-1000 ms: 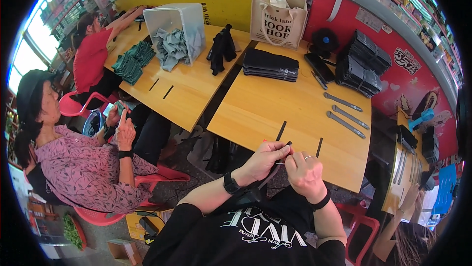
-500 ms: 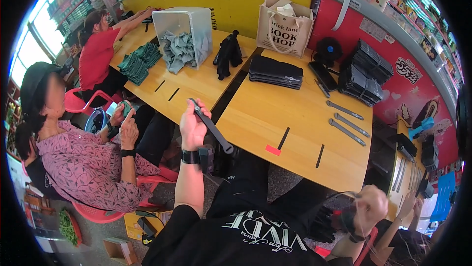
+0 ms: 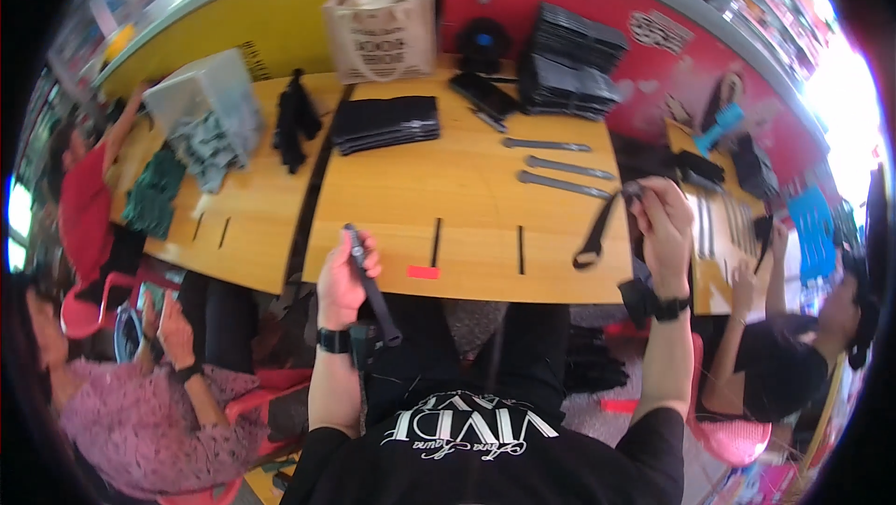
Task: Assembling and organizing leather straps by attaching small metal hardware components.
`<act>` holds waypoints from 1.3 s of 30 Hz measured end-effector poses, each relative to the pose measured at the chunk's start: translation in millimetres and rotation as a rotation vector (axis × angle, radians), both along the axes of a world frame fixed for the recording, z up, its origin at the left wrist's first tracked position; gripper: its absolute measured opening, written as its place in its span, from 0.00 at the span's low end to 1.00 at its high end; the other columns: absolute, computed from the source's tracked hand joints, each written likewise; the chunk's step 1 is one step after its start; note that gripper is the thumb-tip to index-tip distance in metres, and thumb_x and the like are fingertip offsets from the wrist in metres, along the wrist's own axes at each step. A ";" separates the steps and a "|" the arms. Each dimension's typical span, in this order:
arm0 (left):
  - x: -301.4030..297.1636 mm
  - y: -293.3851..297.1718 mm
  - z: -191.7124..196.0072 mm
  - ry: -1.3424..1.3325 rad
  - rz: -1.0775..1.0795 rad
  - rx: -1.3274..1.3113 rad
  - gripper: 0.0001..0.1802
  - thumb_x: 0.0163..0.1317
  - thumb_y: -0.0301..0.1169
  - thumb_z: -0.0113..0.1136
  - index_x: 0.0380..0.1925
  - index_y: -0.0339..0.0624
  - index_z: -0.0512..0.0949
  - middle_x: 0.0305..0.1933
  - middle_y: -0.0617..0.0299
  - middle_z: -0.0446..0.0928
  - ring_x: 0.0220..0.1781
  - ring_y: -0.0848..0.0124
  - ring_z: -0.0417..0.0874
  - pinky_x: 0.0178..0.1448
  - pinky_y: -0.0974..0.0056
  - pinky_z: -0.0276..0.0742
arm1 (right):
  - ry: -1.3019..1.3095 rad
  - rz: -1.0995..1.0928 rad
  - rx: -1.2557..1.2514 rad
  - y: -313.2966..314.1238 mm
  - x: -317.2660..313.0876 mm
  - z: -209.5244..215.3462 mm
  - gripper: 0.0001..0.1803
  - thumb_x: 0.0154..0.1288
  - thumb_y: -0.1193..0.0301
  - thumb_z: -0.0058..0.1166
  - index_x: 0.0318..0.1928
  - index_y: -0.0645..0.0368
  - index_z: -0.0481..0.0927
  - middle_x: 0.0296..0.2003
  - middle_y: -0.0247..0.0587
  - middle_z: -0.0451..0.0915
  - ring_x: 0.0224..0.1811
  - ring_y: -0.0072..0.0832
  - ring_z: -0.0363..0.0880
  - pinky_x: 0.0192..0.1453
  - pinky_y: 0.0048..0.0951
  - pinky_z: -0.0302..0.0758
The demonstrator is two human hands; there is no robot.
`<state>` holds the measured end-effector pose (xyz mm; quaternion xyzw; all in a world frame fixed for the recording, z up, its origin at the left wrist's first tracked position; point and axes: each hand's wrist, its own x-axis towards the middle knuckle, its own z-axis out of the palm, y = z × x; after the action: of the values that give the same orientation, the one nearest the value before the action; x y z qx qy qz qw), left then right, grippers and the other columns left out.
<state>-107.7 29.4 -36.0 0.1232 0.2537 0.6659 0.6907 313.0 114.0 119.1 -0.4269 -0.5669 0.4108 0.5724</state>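
Note:
My left hand (image 3: 340,283) is closed around a dark grey strap (image 3: 375,303), gripped near its upper end, with the rest slanting down past the table's front edge. Held up at the table's right corner, my right hand (image 3: 666,223) pinches the end of a black strap (image 3: 597,232); its wider, looped end hangs over the tabletop. Three grey straps lie side by side close to that hand, among them the middle strap (image 3: 567,167). Two black strips, one of them the right strip (image 3: 521,249), and a red piece (image 3: 423,273) lie flat along the table's near side.
A stack of folded black cloth (image 3: 386,120) is on the table (image 3: 485,197), with a tote bag (image 3: 383,34) behind it. Black bundles (image 3: 571,62) and a small fan (image 3: 482,42) are farther right. A tipped tub (image 3: 207,99) stands left. People sit on both sides.
My view has turned right. My right hand has risen from low beside the table to its right corner, with the black strap now plainly seen. My left hand still holds its strap.

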 end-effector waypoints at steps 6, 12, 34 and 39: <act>15.0 8.3 0.6 -0.020 -0.008 0.053 0.19 0.72 0.44 0.46 0.42 0.36 0.73 0.37 0.59 0.72 0.29 0.71 0.71 0.30 0.67 0.67 | -0.120 0.011 -0.205 54.6 24.9 -46.9 0.05 0.67 0.78 0.49 0.37 0.64 0.79 0.22 0.28 0.74 0.21 0.11 0.66 0.24 0.13 0.61; 21.3 0.6 -2.0 0.044 0.048 0.073 0.20 0.72 0.43 0.46 0.43 0.34 0.73 0.36 0.58 0.74 0.28 0.69 0.73 0.31 0.66 0.68 | -0.413 -0.023 -0.341 82.1 36.4 -113.6 0.06 0.65 0.78 0.51 0.31 0.66 0.80 0.18 0.31 0.73 0.19 0.15 0.69 0.22 0.19 0.61; 31.5 99.9 55.8 2.444 -0.099 0.020 0.23 0.58 0.46 0.62 0.43 0.38 0.77 0.41 0.49 0.78 0.44 0.53 0.79 0.43 0.51 0.74 | -0.535 -0.014 -0.075 51.8 33.2 -112.2 0.05 0.66 0.78 0.49 0.33 0.65 0.78 0.20 0.29 0.71 0.20 0.12 0.68 0.22 0.17 0.63; 87.3 104.0 69.9 2.276 -0.051 0.268 0.20 0.59 0.44 0.60 0.41 0.37 0.78 0.42 0.48 0.78 0.50 0.48 0.77 0.47 0.47 0.74 | -0.484 -0.041 0.021 34.1 34.2 -97.1 0.05 0.66 0.80 0.47 0.35 0.65 0.78 0.20 0.28 0.71 0.20 0.12 0.66 0.22 0.17 0.61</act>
<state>-20.4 133.4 33.9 0.7319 0.6559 0.1762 0.0554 347.2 148.1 22.0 -0.5186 -0.6828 0.2789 0.4325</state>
